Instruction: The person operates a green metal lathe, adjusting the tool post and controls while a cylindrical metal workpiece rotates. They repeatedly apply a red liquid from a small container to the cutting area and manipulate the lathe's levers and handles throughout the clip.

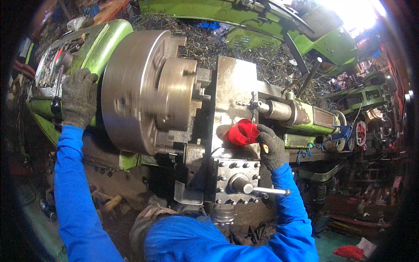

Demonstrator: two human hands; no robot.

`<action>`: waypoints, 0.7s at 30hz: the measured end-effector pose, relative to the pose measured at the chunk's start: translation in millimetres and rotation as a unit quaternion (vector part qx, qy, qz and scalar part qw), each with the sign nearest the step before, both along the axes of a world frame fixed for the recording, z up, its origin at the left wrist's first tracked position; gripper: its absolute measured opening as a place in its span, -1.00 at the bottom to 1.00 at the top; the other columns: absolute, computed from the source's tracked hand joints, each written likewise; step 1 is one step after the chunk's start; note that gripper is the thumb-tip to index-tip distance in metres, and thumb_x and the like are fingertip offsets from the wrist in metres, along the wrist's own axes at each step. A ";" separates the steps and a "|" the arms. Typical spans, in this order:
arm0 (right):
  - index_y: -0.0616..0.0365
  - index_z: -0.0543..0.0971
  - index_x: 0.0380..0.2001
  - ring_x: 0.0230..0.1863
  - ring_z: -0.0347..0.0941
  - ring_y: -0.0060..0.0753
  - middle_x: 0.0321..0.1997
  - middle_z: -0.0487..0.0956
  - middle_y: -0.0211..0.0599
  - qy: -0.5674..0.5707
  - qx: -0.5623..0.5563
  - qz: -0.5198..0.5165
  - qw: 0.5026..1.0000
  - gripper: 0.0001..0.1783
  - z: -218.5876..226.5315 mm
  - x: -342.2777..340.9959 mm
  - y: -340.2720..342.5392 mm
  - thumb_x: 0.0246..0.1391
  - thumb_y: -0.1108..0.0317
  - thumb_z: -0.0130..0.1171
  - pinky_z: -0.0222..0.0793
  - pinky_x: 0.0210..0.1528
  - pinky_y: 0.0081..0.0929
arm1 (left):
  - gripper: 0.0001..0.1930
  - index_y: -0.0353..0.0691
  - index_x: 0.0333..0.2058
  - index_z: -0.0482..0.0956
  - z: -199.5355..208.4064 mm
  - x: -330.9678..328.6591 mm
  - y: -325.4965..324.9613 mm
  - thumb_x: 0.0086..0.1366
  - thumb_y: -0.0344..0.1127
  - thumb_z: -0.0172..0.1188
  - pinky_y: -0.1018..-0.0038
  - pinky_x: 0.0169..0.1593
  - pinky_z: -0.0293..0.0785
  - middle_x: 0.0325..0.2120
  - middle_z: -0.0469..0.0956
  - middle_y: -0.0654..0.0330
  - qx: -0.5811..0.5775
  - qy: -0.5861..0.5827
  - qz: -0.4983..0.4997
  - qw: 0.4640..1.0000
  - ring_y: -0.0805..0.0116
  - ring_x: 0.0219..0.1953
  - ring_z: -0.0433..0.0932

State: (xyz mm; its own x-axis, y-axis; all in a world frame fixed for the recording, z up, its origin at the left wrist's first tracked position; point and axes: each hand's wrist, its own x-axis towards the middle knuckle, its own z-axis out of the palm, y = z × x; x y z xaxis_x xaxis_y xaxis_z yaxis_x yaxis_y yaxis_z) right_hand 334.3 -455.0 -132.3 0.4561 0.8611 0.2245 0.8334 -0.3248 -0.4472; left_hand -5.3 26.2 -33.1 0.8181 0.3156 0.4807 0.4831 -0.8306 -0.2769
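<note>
My gloved left hand [80, 97] lies on the green headstock of a lathe, fingers extended, beside a lever with a black knob [56, 105]. Just right of it, the big metal chuck [131, 94] looks blurred, as if turning, with a round workpiece [176, 94] in its jaws. My right hand [271, 147], also gloved, is closed on a red cup [240, 133], which sits tilted over the carriage. Above the cup, a drill bit [242, 104] points left from the tailstock [279, 110]. A thin strand or trickle hangs there; I cannot tell which.
The square tool post [238, 181] with its ball-ended handle [273, 191] stands below the cup, close to my right forearm. Curly metal chips [187, 32] heap up behind the lathe. Small tools [56, 61] lie on the headstock. A red cloth [349, 252] is at lower right.
</note>
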 end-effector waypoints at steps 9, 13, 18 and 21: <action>0.18 0.61 -0.13 0.01 0.60 -0.17 0.00 0.62 -0.17 0.161 0.122 -0.061 0.978 -0.81 -5.5 0.2 -3.5 0.17 0.51 0.28 0.51 0.11 -0.26 | -0.80 -0.19 -0.11 0.59 0.3 -1.8 1.1 0.31 -0.33 0.21 0.02 0.24 0.35 -0.01 0.54 -0.01 0.001 0.009 0.007 1.000 -0.12 0.12 0.48; 0.17 0.58 -0.10 -0.17 0.55 -0.38 -0.15 0.55 -0.34 0.245 0.173 -0.102 0.949 -0.86 -7.3 6.2 -13.6 0.31 0.41 0.24 0.55 -0.07 -0.39 | -0.80 -0.19 -0.11 0.59 -0.2 -2.8 2.5 0.31 -0.32 0.21 0.03 0.25 0.34 0.00 0.54 -0.01 -0.006 0.011 0.012 1.000 -0.11 0.13 0.48; 0.19 0.56 -0.16 -0.42 0.48 -0.57 -0.18 0.60 -0.34 0.398 0.235 -0.252 0.850 -0.82 20.1 -0.3 -4.8 0.39 0.28 0.18 0.42 -0.45 -0.57 | -0.79 -0.19 -0.11 0.59 1.4 -0.7 -0.9 0.30 -0.34 0.22 0.03 0.25 0.34 0.00 0.54 -0.02 -0.020 0.021 0.030 0.999 -0.11 0.14 0.47; 0.22 0.61 -0.12 -0.52 0.49 -0.57 -0.27 0.61 -0.33 0.071 0.212 -0.167 0.960 -0.83 26.4 10.1 0.6 0.34 0.35 0.21 0.37 -0.60 -0.59 | -0.80 -0.20 -0.12 0.59 -0.1 -2.3 2.5 0.29 -0.35 0.22 0.03 0.23 0.35 -0.02 0.54 -0.02 -0.008 0.009 0.007 1.000 -0.12 0.12 0.48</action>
State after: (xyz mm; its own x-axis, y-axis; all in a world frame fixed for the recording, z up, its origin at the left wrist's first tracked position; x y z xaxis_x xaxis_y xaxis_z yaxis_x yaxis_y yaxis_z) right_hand 344.3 -454.5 -105.9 0.7422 0.5068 0.4386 0.6360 -0.3263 -0.6993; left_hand -7.5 28.7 -33.2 0.8223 0.3340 0.4608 0.4892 -0.8285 -0.2726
